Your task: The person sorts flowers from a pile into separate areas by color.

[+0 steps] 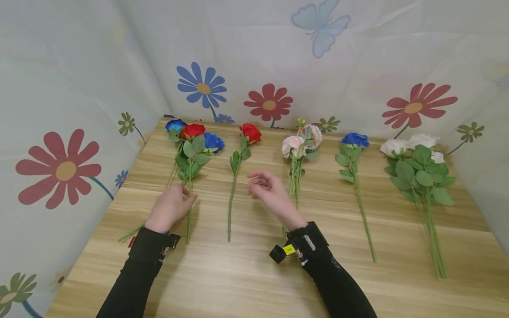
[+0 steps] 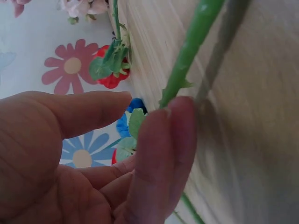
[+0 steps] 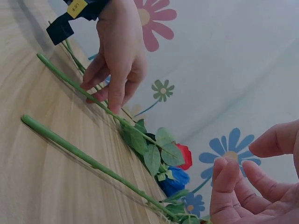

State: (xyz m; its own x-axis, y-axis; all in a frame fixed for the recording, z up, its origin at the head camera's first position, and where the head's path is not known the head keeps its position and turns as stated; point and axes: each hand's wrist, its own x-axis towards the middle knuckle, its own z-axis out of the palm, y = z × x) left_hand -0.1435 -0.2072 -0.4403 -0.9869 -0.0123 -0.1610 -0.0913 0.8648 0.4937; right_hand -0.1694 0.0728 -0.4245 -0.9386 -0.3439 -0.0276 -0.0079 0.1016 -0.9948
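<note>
Left hand (image 1: 169,206) is held with thumb and fingertips parted, its fingers set against the thorny green stem (image 1: 188,227) of a red rose (image 1: 193,131), which is laid beside a blue rose (image 1: 214,142) at the left of the wood-grained table (image 1: 222,282); the right hand (image 1: 273,195) is loosely curved, nothing gripped. Little weight is expected; the slim, stiff-looking stem is best pinched midway, so that the soft-looking, layered petals aren't crushed.

Soft, even light filled the head view; the left wrist view was dimmer, with blurred shadows on the surface (image 2: 261,93).
</note>
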